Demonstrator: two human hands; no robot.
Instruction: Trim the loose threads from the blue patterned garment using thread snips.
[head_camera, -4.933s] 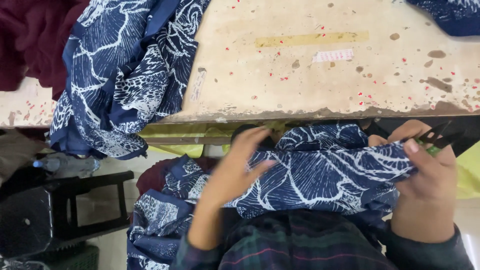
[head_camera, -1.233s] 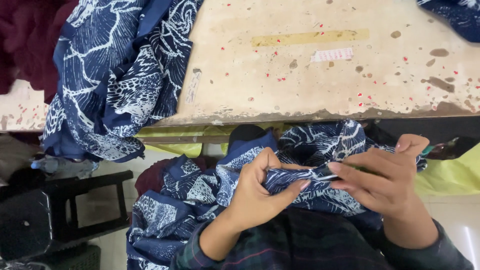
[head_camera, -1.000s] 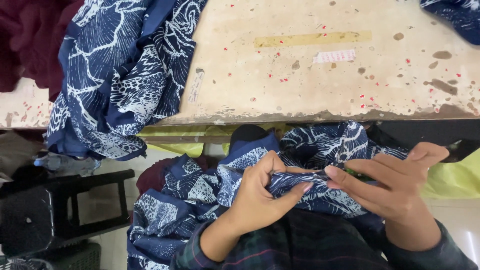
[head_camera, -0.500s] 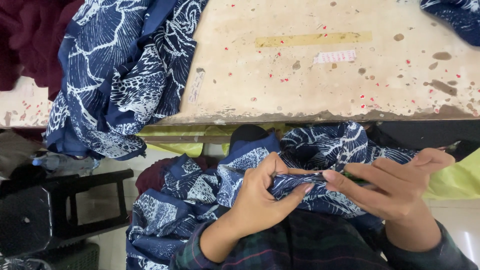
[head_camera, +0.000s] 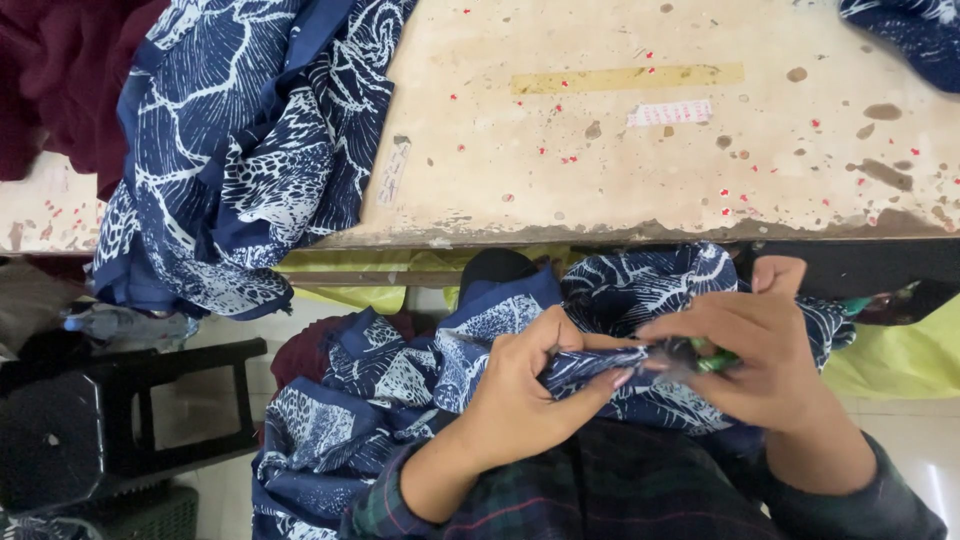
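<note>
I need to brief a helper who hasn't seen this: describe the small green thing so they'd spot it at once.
Below the worn beige table, navy white-printed fabric lies in the lap. The right hand pinches a small green tool against it, the only bright green item between the fingers.

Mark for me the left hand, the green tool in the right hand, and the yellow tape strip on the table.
left hand (head_camera: 520, 400), head view, back of hand.
green tool (head_camera: 712, 358), head view, visible green tip.
yellow tape strip (head_camera: 628, 78), head view, middle of strip.

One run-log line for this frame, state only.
left hand: pinching blue printed fabric | right hand: small green tool at fabric | worn table ahead
</note>
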